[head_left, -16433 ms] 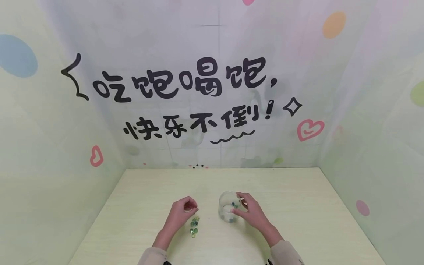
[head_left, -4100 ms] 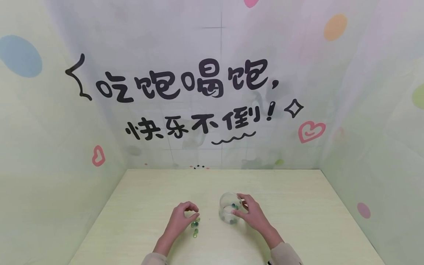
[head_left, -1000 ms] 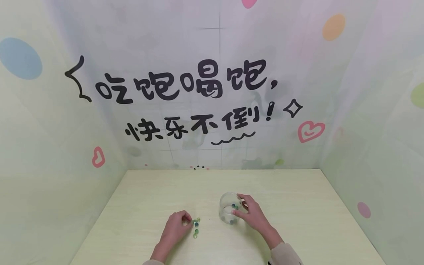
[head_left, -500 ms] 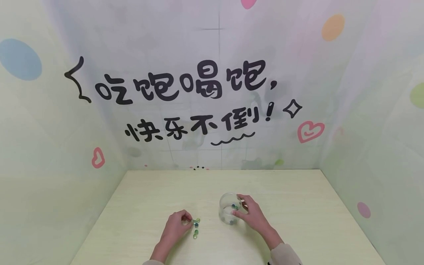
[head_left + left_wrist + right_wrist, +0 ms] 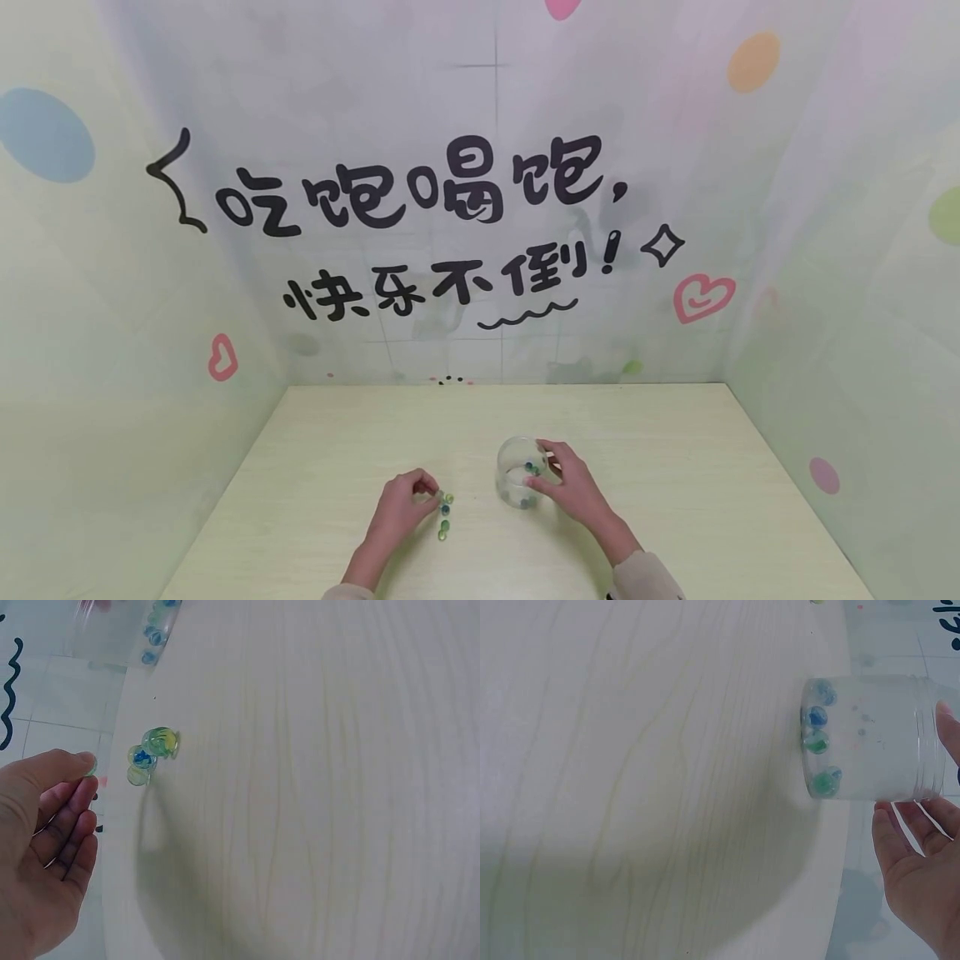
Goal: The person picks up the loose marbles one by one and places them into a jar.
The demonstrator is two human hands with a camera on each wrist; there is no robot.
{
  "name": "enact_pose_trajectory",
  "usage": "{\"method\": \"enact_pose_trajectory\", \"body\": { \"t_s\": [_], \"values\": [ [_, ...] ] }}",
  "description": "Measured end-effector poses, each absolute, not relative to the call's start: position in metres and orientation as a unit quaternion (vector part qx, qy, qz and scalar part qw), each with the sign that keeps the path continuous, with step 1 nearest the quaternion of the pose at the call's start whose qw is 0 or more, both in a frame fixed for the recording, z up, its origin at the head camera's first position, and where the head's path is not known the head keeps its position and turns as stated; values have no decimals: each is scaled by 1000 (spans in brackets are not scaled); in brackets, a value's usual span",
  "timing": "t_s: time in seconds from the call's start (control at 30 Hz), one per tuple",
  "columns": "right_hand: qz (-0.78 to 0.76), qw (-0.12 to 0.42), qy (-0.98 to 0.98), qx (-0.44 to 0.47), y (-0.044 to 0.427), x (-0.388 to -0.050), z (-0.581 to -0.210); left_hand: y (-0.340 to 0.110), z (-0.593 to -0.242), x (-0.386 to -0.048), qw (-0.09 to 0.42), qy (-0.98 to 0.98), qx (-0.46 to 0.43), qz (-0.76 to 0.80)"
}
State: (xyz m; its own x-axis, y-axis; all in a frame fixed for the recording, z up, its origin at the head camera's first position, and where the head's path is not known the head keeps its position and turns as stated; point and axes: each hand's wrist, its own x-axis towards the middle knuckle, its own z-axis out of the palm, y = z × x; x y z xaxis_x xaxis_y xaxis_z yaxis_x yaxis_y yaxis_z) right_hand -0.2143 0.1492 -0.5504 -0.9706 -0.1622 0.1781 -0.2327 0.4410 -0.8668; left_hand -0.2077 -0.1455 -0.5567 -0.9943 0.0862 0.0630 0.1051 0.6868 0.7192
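Note:
Between the thumb and fingertips of my left hand (image 5: pixel 399 507) I pinch a small clear-green marble (image 5: pixel 91 764), mostly covered by the thumb in the left wrist view. Right beside that hand, several loose marbles (image 5: pixel 444 526) lie in a short row on the table, some green-yellow, one blue. My right hand (image 5: pixel 583 490) grips a clear round jar (image 5: pixel 885 739) near its rim, thumb on one side and fingers on the other. The jar stands upright, its top uncovered, with several blue and green marbles (image 5: pixel 817 742) on its bottom.
The pale wood-grain table (image 5: pixel 337 433) meets a printed fabric backdrop (image 5: pixel 420 350) at its back edge. Similar fabric walls (image 5: pixel 810 350) rise at both sides.
My left hand has lifted slightly with a marble taken from the row. Fewer marbles lie on the table than in the oldest frame. My right hand and the jar stay in place.

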Motion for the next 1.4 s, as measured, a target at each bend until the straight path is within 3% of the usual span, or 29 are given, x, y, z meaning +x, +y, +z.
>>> {"method": "enact_pose_trajectory", "body": {
  "t_s": [0.93,1.4],
  "values": [
    [515,37,-848,116,149,-215,-552,-119,-536,-218,47,-908,-96,-405],
    [514,37,-849,117,150,-215,-551,-93,-520,-229,23,-899,-114,-423]
  ]
}}
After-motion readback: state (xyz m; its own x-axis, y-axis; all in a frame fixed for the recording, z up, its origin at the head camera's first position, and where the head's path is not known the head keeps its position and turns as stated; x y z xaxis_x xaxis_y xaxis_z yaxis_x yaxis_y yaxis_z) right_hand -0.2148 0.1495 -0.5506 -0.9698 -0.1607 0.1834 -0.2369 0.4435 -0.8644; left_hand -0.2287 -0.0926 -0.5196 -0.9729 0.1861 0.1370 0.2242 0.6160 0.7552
